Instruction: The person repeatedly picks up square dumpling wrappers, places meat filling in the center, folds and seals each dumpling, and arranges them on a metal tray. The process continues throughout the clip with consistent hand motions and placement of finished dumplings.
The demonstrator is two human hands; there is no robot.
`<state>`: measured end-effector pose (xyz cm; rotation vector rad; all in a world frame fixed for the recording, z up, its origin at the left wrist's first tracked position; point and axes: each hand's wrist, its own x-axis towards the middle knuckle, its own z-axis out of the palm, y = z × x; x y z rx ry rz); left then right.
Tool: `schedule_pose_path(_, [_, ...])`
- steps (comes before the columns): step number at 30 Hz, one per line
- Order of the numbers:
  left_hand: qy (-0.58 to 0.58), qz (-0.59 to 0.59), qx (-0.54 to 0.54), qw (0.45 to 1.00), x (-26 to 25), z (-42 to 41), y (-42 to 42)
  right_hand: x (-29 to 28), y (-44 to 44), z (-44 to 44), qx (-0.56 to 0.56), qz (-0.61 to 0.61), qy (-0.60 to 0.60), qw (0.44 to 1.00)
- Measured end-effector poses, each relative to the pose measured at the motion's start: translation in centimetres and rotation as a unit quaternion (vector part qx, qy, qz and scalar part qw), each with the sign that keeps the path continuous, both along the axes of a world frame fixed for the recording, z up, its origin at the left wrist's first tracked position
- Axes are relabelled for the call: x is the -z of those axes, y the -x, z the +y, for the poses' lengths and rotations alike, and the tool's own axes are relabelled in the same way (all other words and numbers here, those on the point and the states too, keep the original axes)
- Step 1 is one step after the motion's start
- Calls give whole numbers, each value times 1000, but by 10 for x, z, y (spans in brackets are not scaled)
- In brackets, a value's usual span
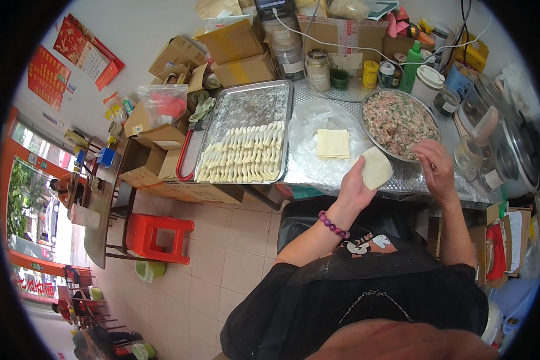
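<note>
My left hand [356,182] holds a square dough wrapper [375,168] near the table's front edge, its thumb on the wrapper. Beside it, a stack of wrappers [333,143] lies on a clear plastic bag [303,123]. My right hand [435,168] is at the front right rim of a round metal bowl [364,123] of minced meat with green bits [398,119]. Its fingers are bent together; whether they grip anything is hidden. To the left, rows of folded dumplings [243,155] fill the near part of a floured metal tray [247,101].
Behind stand a lidded white cup [427,83], a green bottle [411,67], jars [317,72] and cardboard boxes [243,67]. A glass jar [469,150] and a large lidded pot [522,148] are at the right. A red stool [157,236] stands on the floor at the left.
</note>
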<state>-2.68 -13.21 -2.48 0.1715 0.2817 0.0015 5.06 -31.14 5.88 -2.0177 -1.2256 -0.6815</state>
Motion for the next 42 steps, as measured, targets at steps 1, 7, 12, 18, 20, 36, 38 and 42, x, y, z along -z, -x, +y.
schedule_pose_path(1, [1,-3,2,1000,0,0,0,-1,1,3,-3,-3,-19,1000])
schedule_pose_path(7, [3,-19,5,1000,2,3,3,8,5,28,-33,72,-49,996])
schedule_pose_path(12, [-1,-11,2,1000,2,9,8,28,-24,24,35,259,-132,956])
schedule_pose_path(18, [-2,-6,-5,1000,-1,10,12,31,-33,11,64,286,-159,943])
schedule_pose_path(20, [3,-7,-6,1000,3,9,10,29,-30,8,46,284,-154,945])
schedule_pose_path(36, [-5,10,-5,1000,3,6,10,36,-38,27,113,258,-144,949])
schedule_pose_path(38, [-12,7,-20,1000,3,9,10,38,-37,23,81,300,-221,924])
schedule_pose_path(42, [-21,-6,-29,999,6,7,8,43,-24,8,37,287,-243,926])
